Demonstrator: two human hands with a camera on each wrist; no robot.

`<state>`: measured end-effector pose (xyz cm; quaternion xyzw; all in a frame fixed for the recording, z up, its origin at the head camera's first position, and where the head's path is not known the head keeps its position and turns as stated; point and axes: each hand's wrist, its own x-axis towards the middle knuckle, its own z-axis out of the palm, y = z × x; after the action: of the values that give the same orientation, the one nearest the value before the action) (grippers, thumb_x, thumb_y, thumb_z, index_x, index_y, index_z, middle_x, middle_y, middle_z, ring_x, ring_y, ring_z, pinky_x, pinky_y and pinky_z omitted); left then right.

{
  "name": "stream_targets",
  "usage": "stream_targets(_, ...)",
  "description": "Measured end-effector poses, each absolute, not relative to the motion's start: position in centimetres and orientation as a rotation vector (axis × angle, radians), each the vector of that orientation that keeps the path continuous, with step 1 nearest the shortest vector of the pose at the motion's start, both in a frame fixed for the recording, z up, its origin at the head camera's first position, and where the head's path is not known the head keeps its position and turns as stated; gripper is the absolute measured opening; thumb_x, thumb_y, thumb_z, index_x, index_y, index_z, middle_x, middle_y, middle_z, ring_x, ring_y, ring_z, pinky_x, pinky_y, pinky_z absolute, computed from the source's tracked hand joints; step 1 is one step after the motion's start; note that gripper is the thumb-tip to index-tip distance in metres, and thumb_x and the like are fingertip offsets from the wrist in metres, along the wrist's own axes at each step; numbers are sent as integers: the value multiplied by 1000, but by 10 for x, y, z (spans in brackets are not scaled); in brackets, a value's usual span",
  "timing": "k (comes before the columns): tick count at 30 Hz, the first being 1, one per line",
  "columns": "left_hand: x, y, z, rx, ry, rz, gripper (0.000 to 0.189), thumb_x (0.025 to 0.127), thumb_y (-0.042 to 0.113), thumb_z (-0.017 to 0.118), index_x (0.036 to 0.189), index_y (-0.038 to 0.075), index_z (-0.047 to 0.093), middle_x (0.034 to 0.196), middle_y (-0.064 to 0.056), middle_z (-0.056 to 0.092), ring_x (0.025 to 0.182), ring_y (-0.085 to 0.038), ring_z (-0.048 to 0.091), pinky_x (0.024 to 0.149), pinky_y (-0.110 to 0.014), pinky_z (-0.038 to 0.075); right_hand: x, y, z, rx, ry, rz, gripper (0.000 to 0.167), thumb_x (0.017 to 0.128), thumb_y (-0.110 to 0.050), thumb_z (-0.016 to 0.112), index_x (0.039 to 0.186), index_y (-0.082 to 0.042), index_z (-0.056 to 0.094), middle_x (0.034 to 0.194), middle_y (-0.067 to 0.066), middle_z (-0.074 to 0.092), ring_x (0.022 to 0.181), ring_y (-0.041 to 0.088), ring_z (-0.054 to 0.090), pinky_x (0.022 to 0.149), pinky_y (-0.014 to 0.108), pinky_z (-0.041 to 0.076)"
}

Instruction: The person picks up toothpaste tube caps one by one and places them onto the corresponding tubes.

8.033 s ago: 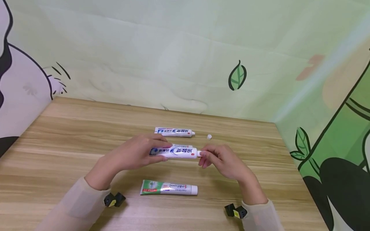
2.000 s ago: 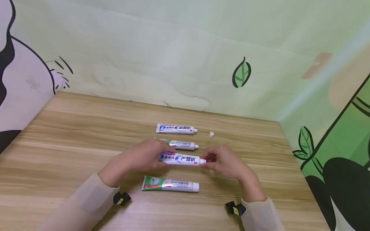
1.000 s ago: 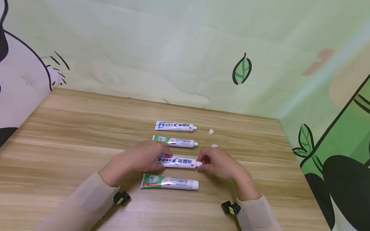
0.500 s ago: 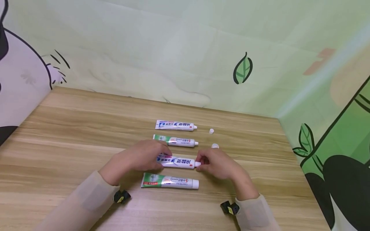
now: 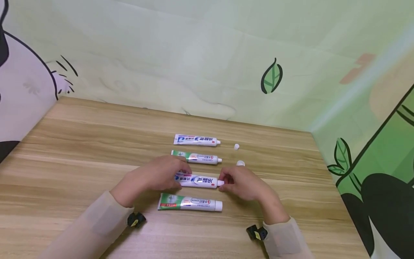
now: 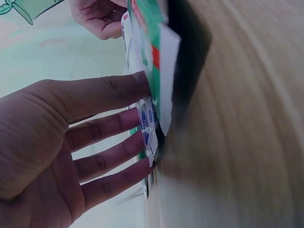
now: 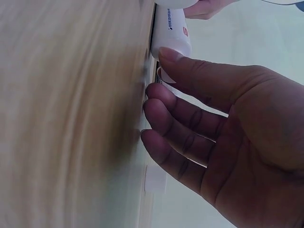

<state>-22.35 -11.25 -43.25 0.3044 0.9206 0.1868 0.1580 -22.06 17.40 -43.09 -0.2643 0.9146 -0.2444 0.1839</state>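
The left hand (image 5: 156, 175), partly spread, grips a blue-and-white tube (image 5: 201, 181) on the bench (image 5: 93, 144); the right hand (image 5: 243, 182), curled, pinches its cap (image 5: 220, 183).

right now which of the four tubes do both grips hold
The blue-printed tube second from the front: left grip on its body, right grip pinching its tip. The farthest tube, also blue-printed, is unheld; the others have green ends.
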Motion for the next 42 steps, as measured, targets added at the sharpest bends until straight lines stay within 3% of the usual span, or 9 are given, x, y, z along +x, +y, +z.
stream_targets(15, -223, -116, -431, 879, 2654, 544, 48, 82, 21, 87, 128, 16, 72, 131, -2, 69, 123, -25, 64, 109, -47, 50, -222, 176, -429, -729, 2598, -691, 16, 90, -18, 82, 98, -18, 69, 81, -7, 62, 75, 11, 56, 69, 27, 49)
stream_targets(31, -229, -124, -428, 870, 2756, 656, 40, 98, 31, 72, 133, 13, 68, 127, -4, 72, 116, -22, 67, 103, -46, 54, -224, 187, -421, -746, 2627, -816, 31, 86, -13, 83, 115, -9, 72, 93, 2, 68, 81, 11, 62, 73, 26, 54)
stream_targets(37, -232, -129, -428, 816, 2816, 688, 48, 97, 31, 74, 140, 13, 62, 137, -7, 66, 127, -27, 63, 106, -49, 53, -225, 190, -418, -716, 2710, -869, 28, 88, -10, 81, 114, -8, 73, 96, 2, 70, 87, 14, 63, 77, 29, 54)
stream_targets(42, -238, -133, -430, 808, 2859, 681, 55, 96, 29, 75, 145, 10, 58, 146, -13, 59, 137, -34, 55, 113, -53, 47, -227, 193, -417, -654, 2827, -870, 30, 87, -11, 83, 115, -7, 73, 107, 8, 70, 92, 19, 64, 79, 33, 53)
